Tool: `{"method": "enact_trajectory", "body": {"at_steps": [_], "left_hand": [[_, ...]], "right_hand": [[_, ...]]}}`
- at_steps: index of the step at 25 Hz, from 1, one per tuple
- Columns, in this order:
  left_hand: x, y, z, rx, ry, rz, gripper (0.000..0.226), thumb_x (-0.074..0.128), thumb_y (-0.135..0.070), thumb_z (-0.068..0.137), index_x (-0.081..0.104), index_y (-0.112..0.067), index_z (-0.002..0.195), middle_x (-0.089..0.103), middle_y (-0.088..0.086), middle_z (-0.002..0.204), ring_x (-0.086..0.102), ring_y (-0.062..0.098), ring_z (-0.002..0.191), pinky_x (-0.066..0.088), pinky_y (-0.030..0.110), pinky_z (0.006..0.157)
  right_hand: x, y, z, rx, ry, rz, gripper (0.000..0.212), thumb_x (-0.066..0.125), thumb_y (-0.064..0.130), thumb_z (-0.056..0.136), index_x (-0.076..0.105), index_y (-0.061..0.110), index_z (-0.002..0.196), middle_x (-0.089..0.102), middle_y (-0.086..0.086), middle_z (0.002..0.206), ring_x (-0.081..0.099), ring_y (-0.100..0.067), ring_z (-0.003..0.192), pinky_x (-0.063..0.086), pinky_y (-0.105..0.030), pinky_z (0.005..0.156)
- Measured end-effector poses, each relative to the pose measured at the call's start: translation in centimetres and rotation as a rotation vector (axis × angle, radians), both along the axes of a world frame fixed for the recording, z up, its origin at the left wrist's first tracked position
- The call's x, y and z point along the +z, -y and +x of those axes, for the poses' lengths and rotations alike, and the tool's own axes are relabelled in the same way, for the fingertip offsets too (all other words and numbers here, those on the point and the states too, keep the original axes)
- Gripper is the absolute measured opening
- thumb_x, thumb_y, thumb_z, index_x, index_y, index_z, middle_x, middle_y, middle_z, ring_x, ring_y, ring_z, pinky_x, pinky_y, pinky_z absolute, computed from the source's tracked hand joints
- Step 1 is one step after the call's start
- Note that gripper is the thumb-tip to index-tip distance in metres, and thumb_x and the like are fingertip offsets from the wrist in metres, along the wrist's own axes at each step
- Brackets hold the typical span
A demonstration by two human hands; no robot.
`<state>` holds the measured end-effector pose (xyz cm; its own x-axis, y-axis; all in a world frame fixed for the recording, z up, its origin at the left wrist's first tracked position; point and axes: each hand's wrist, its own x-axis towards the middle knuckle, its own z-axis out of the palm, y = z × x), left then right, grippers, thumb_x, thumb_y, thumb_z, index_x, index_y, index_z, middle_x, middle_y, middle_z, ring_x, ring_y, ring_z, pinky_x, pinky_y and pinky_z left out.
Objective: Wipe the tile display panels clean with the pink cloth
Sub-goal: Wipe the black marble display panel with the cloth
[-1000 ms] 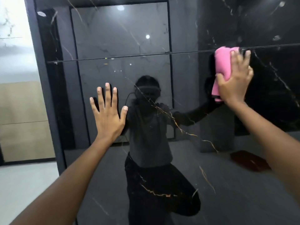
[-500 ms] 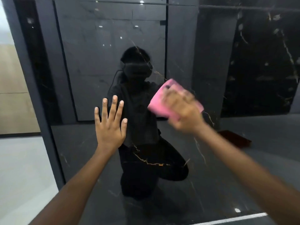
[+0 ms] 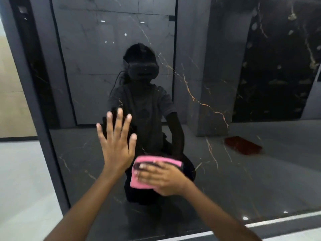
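The left hand (image 3: 116,144) is flat against the glossy dark tile panel (image 3: 225,171), fingers straight and spread, palm on the surface, holding nothing. Just beside it, lower and to the right, the right hand (image 3: 162,179) presses the pink cloth (image 3: 139,180) onto the same panel, fingers laid out over the folded fabric and pointing left; the cloth's top and left edges show past the fingertips. The cloth's near corner sits right by the left wrist, though whether they touch cannot be told. Both bare forearms reach up from the bottom of the frame.

The panel shines like a mirror: thin gold veins run diagonally across it, and in it sits the dark reflection of a crouching person (image 3: 142,108) wearing a headset, along with ceiling light spots and a reddish flat object (image 3: 243,145) on the reflected floor. A dark frame edge (image 3: 36,101) borders the panel on the left, with pale floor (image 3: 22,180) beyond it.
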<state>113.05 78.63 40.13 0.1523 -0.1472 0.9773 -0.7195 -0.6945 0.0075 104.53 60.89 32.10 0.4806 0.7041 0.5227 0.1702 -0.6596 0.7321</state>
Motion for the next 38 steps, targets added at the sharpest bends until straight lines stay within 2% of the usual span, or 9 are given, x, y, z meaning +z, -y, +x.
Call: {"method": "enact_trajectory", "body": {"at_steps": [3,11,13,18,25,28,32,35,38], "left_hand": [[-6.5,-0.7,0.0,0.014,-0.015,0.099,0.055,0.017,-0.043,0.104,0.005,-0.03,0.155,-0.003,-0.009,0.163,-0.004,0.02,0.151,-0.007,0.045,0.12],[-9.8,-0.6,3.5,0.152,0.105,0.134,0.059,0.023,-0.039,0.103,0.005,-0.023,0.156,-0.003,0.0,0.164,-0.005,0.027,0.15,-0.004,0.052,0.119],[-9.8,-0.6,3.5,0.165,0.115,0.137,0.059,0.024,-0.039,0.102,0.005,-0.022,0.156,-0.003,0.0,0.164,-0.005,0.028,0.15,-0.003,0.053,0.119],[-9.1,-1.0,2.8,0.116,0.079,0.124,0.057,0.024,-0.039,0.103,0.006,-0.026,0.156,-0.003,-0.004,0.164,-0.005,0.024,0.15,-0.004,0.053,0.118],[-15.7,1.7,0.3,-0.016,0.114,0.304,0.068,0.041,-0.035,0.094,0.011,-0.031,0.155,0.001,-0.009,0.163,0.002,0.019,0.151,-0.001,0.048,0.12],[-16.7,2.6,2.2,0.099,0.188,0.291,0.06,0.032,-0.035,0.1,0.013,-0.026,0.156,0.003,-0.005,0.164,0.002,0.023,0.151,0.001,0.05,0.119],[-17.2,2.7,2.2,0.088,0.239,0.283,0.056,0.029,-0.035,0.102,0.015,-0.024,0.155,0.004,-0.003,0.164,0.003,0.026,0.15,0.001,0.052,0.119],[-16.4,2.6,2.2,0.08,0.243,0.287,0.056,0.028,-0.035,0.102,0.015,-0.024,0.155,0.004,-0.003,0.164,0.002,0.025,0.15,0.0,0.051,0.119],[-16.8,2.2,0.7,-0.009,0.148,0.246,0.06,0.034,-0.033,0.1,0.012,-0.027,0.156,0.001,-0.007,0.164,0.001,0.021,0.151,-0.002,0.049,0.119]], "right_hand": [[1.2,2.9,-1.2,0.036,-0.041,0.053,0.06,0.052,0.021,0.085,0.043,0.017,0.144,0.038,0.0,0.153,0.028,-0.019,0.144,0.015,-0.038,0.121],[14.5,15.4,-5.3,-0.088,0.664,1.207,0.075,0.052,0.018,0.072,0.042,0.008,0.145,0.034,-0.018,0.154,0.025,-0.031,0.145,0.022,-0.029,0.112],[7.1,10.3,-2.8,-0.088,0.542,1.112,0.079,0.055,0.017,0.07,0.039,0.008,0.147,0.035,-0.019,0.152,0.025,-0.032,0.145,0.02,-0.04,0.115],[-8.2,0.9,-2.3,-0.096,-0.216,0.035,0.076,0.059,0.022,0.081,0.03,0.025,0.151,0.034,0.004,0.156,0.021,-0.016,0.147,0.009,-0.038,0.119],[8.6,17.4,-7.4,-0.192,0.448,0.92,0.08,0.056,0.017,0.071,0.035,0.013,0.149,0.035,-0.024,0.151,0.022,-0.035,0.145,0.02,-0.037,0.112],[6.7,17.1,-6.3,-0.181,0.626,1.156,0.079,0.051,0.014,0.071,0.035,0.004,0.148,0.027,-0.018,0.157,0.022,-0.038,0.144,0.023,-0.048,0.111],[-10.0,6.5,-2.7,-0.367,0.222,0.455,0.086,0.053,0.035,0.077,0.022,0.005,0.152,0.016,-0.019,0.158,0.031,-0.039,0.132,0.03,-0.049,0.1],[-17.8,3.2,-2.7,-0.163,-0.23,-0.124,0.075,0.065,0.025,0.081,0.033,0.024,0.149,0.032,0.003,0.156,0.012,-0.02,0.149,0.009,-0.045,0.12],[-13.7,6.7,-3.6,-0.051,-0.154,0.107,0.072,0.051,0.02,0.082,0.027,0.027,0.15,0.034,0.006,0.152,0.02,-0.016,0.145,0.017,-0.041,0.116]]}}
